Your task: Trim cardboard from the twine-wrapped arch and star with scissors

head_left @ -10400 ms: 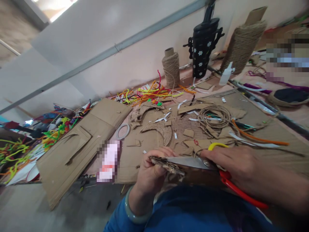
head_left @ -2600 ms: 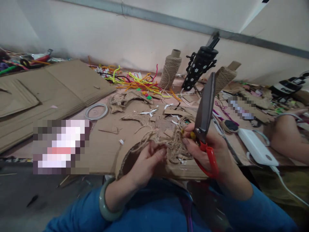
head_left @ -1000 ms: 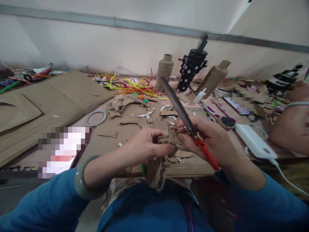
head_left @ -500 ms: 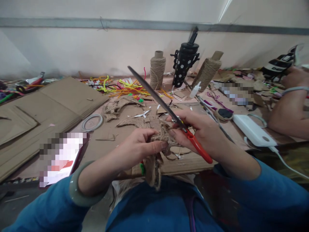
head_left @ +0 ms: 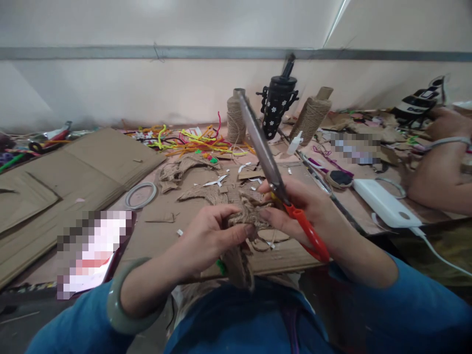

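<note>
A twine-wrapped cardboard piece (head_left: 238,260) with a green bit on its side sits between my hands, low over the table's front edge. My left hand (head_left: 214,233) pinches it, the thumb lying across the twine. At its right end, the fingertips of my right hand (head_left: 298,209) touch the twine. Red-handled scissors (head_left: 263,147) are held in that right hand, blades pointing up and away, handles towards my right wrist. Beyond the hands, two more twine-covered curved pieces lie on the cardboard: one nearer (head_left: 204,192), one farther (head_left: 180,169).
Two twine spools (head_left: 236,118) flank a black flowered holder (head_left: 277,108) at the back. Bright pipe cleaners (head_left: 188,140) are heaped behind. A lit phone (head_left: 92,255) and tape roll (head_left: 140,195) lie left; a white power bank (head_left: 385,201) and another person's arm (head_left: 438,172) are right.
The scissors have swung, their blades now pointing more steeply away from me and further right. The lower part of the twine piece has shifted slightly right. Both hands keep their hold; the view tilts up slightly.
</note>
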A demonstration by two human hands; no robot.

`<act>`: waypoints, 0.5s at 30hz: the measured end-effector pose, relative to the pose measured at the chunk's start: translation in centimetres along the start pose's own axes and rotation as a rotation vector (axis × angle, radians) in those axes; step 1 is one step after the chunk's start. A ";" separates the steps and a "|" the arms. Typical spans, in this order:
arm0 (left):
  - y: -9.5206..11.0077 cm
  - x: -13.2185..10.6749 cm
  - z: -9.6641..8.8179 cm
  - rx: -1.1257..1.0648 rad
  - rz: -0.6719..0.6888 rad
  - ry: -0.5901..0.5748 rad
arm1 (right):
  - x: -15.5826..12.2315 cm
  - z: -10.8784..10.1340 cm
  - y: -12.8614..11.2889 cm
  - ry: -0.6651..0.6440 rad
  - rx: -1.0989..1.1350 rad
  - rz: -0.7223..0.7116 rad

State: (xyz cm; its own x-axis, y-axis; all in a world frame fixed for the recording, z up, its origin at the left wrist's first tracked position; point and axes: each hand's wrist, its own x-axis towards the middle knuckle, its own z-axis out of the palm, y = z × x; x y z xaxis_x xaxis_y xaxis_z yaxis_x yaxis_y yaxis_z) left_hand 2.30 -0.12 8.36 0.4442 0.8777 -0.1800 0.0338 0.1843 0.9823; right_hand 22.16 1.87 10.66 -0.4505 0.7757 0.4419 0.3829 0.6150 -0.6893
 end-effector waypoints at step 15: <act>0.0 0.0 0.3 -0.100 -0.075 0.007 | -0.1 0.7 0.3 0.060 -0.032 -0.090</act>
State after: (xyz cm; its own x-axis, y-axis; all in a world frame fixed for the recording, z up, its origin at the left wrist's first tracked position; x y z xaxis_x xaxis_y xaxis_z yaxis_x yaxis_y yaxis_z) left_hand 2.53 -0.24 8.41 0.4371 0.8630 -0.2534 -0.0228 0.2923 0.9560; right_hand 21.77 1.87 9.97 -0.4354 0.7236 0.5357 0.3692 0.6862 -0.6268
